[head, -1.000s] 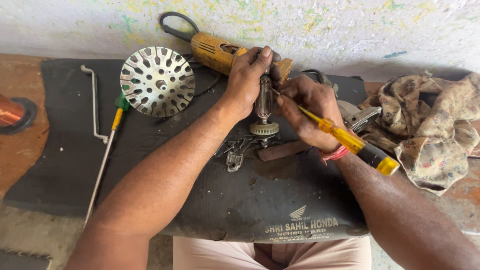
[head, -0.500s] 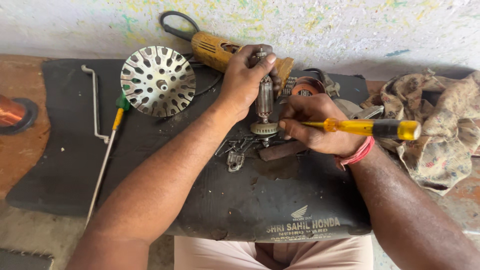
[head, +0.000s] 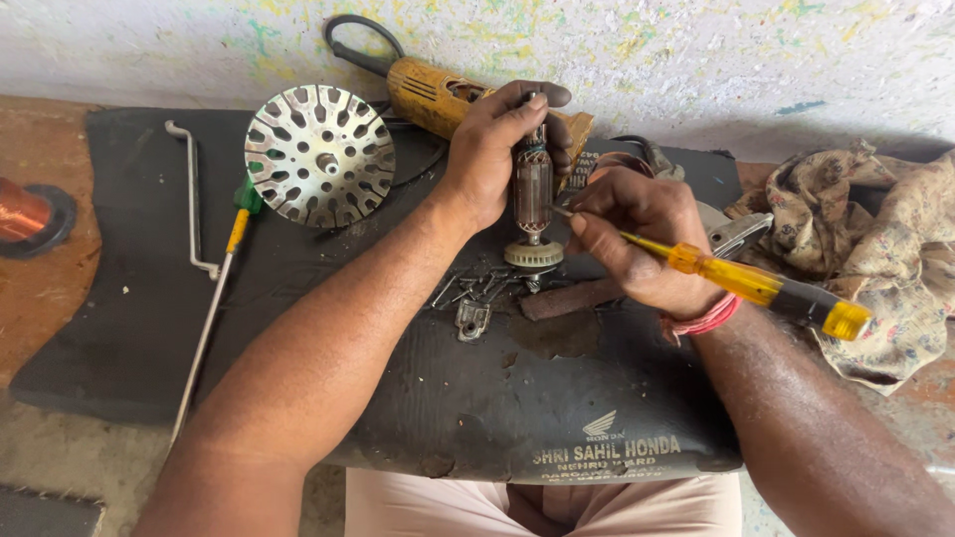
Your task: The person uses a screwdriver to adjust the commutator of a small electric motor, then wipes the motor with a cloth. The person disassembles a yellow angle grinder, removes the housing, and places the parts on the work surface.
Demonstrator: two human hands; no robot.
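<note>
The left hand (head: 492, 149) stands a motor armature (head: 532, 199) upright on the black mat (head: 129, 328), fingers clenched around its top. At the armature's 3 o'clock, the right hand (head: 637, 239) grips a yellow-handled screwdriver (head: 736, 278), tip touching the armature's side. A perforated metal disc (head: 318, 154) lies at 9 o'clock, well apart.

We are in a small repair workshop — a black rubber mat (head: 149, 328) serves as the bench against a paint-flecked wall (head: 696, 50). On it lie a yellow angle-grinder body (head: 438, 94) at the far side, a slotted round metal disc (head: 320, 154), loose screws (head: 468, 290), and a copper wire spool (head: 25, 211) far left — motor-repair clutter.
</note>
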